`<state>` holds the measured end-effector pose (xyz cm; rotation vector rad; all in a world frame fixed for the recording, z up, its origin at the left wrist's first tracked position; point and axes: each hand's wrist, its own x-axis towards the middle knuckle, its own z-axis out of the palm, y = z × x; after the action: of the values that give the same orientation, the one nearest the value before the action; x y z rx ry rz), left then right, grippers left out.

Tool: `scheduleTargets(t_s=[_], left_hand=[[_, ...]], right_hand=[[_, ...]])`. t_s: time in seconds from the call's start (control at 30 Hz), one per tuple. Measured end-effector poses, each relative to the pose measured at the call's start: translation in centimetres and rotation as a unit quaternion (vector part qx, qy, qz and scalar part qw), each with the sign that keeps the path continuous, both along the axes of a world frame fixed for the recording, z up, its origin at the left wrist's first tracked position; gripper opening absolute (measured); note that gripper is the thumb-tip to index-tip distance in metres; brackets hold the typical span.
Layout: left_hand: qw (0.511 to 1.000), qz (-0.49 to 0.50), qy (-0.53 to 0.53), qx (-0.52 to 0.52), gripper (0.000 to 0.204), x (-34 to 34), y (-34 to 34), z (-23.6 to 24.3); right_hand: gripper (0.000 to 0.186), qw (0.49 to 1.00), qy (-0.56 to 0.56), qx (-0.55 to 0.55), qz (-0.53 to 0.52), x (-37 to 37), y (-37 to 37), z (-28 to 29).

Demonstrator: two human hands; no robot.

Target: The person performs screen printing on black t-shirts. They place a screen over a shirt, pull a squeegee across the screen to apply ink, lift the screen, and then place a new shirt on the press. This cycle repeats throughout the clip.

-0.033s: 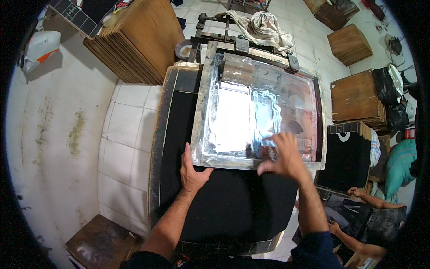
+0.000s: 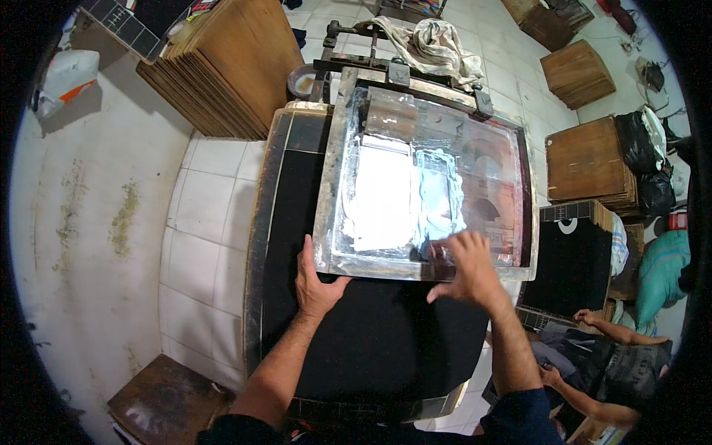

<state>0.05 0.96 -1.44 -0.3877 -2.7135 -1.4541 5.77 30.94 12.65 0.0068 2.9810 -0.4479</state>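
A screen printing frame lies over a long board covered with black cloth. White ink and a pale blue patch show on its mesh, beside a reddish area at the right. My left hand holds the frame's near left corner, fingers along the side and thumb along the near edge. Over the near edge, right of the middle, hovers my right hand. Its fingers are curved and apart from the thumb, with nothing visible in them; whether it touches the frame I cannot tell.
Metal clamps hold the frame's far side, with a crumpled cloth behind. A stack of boards stands at far left, beside a bucket. At right are another black-covered board and another person's arms.
My right hand has shifted slightly, its fingers drawing a little closer over the frame's near edge. The left hand stays at the corner. The whole view has moved very slightly.
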Motion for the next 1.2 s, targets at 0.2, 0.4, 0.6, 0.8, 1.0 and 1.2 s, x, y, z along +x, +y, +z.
scheduleTargets(t_s=[0.2,0.4,0.6,0.8,1.0,1.2], left_hand=[[0.999,-0.002,0.034,-0.012,0.123,0.0,0.1,-0.1],[0.994,0.001,0.105,-0.019,0.121,-0.1,0.3,0.0],[0.995,0.001,0.102,-0.017,0.118,-0.3,0.3,-0.1],[0.992,0.007,0.119,-0.046,0.115,-0.1,0.3,0.0],[0.994,0.009,0.106,-0.031,0.114,0.0,0.3,-0.2],[0.994,0.014,0.107,-0.019,0.115,0.1,0.4,0.3]], right_hand=[[0.031,0.996,0.079,0.038,-0.010,-1.0,2.3,-1.3],[0.025,0.993,0.111,0.007,-0.038,-2.3,1.9,-1.0],[0.023,0.992,0.122,0.012,-0.004,-6.5,4.8,-3.2],[0.044,0.996,0.053,0.064,-0.030,-19.9,10.8,-4.2],[0.023,0.979,0.198,0.013,-0.052,-11.8,6.5,-4.7],[0.047,0.988,0.121,-0.002,-0.095,3.9,-1.9,-2.5]])
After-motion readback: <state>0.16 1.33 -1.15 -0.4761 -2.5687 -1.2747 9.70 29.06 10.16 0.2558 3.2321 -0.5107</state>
